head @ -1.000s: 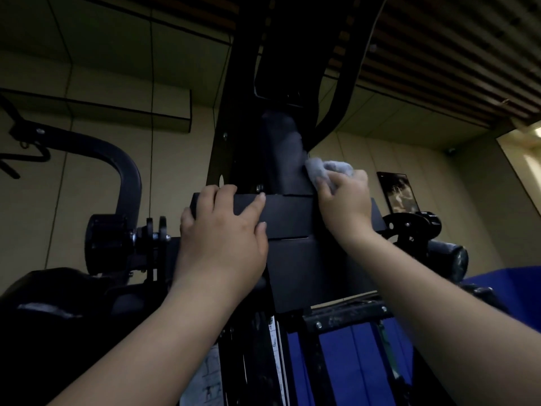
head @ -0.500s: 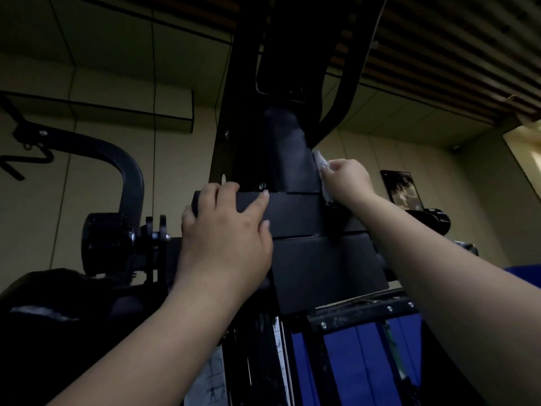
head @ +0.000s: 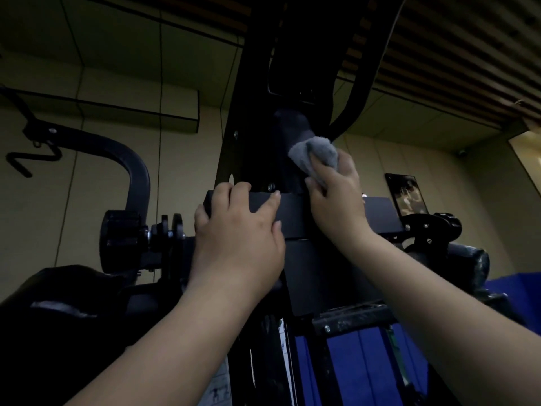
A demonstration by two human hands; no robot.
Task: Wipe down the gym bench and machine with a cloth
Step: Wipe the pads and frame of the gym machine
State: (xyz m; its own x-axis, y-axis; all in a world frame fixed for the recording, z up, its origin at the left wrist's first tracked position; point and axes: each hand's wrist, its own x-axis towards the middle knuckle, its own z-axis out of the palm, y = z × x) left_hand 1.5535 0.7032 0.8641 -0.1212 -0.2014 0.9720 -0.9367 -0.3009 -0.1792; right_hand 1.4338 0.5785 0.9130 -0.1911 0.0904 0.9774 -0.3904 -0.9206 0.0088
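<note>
A black gym machine (head: 316,268) rises in front of me, seen from below. My left hand (head: 237,230) rests on the top edge of its flat black block, fingers curled over the rim. Higher and to the right, my right hand (head: 336,194) is shut on a grey cloth (head: 314,153) and presses it against the dark padded upright (head: 289,127) above the block. A black padded bench part (head: 58,303) shows dimly at lower left.
A curved black arm (head: 131,171) with a hanging handle (head: 26,159) reaches left. A knob and roller pad (head: 465,259) stick out at right. Blue panels (head: 351,361) lie below. A dark framed picture (head: 405,194) hangs on the beige wall.
My right hand has turned so the grey cloth shows bunched above the fingers, pressed on the padded upright. My left hand has stayed on the block's edge.
</note>
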